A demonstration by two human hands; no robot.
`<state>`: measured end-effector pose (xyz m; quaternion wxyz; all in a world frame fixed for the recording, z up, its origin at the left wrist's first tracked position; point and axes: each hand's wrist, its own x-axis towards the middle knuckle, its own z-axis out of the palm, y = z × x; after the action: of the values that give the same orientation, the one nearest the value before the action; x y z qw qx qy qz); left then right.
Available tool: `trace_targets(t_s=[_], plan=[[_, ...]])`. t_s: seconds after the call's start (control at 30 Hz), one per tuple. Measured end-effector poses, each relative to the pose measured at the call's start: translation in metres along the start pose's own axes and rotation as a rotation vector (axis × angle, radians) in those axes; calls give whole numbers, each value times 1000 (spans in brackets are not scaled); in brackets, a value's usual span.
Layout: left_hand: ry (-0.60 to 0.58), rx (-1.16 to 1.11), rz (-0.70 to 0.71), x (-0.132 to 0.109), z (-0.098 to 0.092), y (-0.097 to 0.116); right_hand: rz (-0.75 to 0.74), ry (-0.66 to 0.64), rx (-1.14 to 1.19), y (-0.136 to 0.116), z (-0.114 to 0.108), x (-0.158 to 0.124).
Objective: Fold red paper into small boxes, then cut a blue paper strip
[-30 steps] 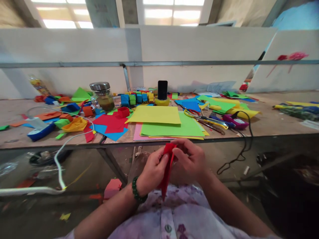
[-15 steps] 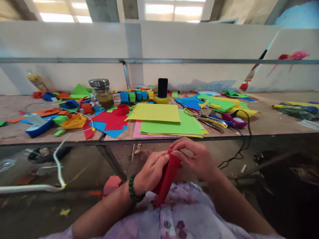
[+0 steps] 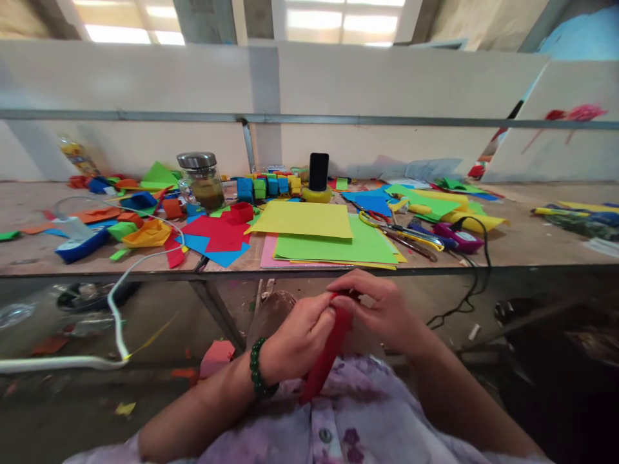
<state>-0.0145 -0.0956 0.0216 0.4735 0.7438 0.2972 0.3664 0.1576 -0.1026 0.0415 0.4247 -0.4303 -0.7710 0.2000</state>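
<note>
A folded strip of red paper (image 3: 326, 357) is held in front of my body, below the table's front edge. My left hand (image 3: 297, 338), with a green bead bracelet at the wrist, pinches its upper end from the left. My right hand (image 3: 382, 309) pinches the same top end from the right, fingers curled over it. The strip's lower end hangs free over my shirt.
The workbench (image 3: 522, 245) carries stacked yellow and green sheets (image 3: 329, 235), red and blue paper (image 3: 215, 235), scissors (image 3: 401, 232), a glass jar (image 3: 200, 180), a phone on a yellow stand (image 3: 318, 177), coloured paper boxes (image 3: 268, 187) and a white cable (image 3: 116, 303).
The red strip has tilted so its lower end swings left, and my hands have shifted slightly right and down while working its top end.
</note>
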Motion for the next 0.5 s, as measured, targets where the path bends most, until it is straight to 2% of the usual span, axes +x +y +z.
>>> trace_targets(t_s=[0.17, 0.23, 0.33, 0.5], plan=[[-43, -13, -17, 3, -3, 2, 39, -49, 96, -6, -7, 10], [-45, -51, -27, 7, -7, 4, 88, 41, 83, -4, -10, 19], [-8, -97, -54, 18, -21, 4, 107, 243, 2, 5, -18, 39], [107, -42, -74, 57, -63, -3, 23, 323, -110, 34, -30, 88]])
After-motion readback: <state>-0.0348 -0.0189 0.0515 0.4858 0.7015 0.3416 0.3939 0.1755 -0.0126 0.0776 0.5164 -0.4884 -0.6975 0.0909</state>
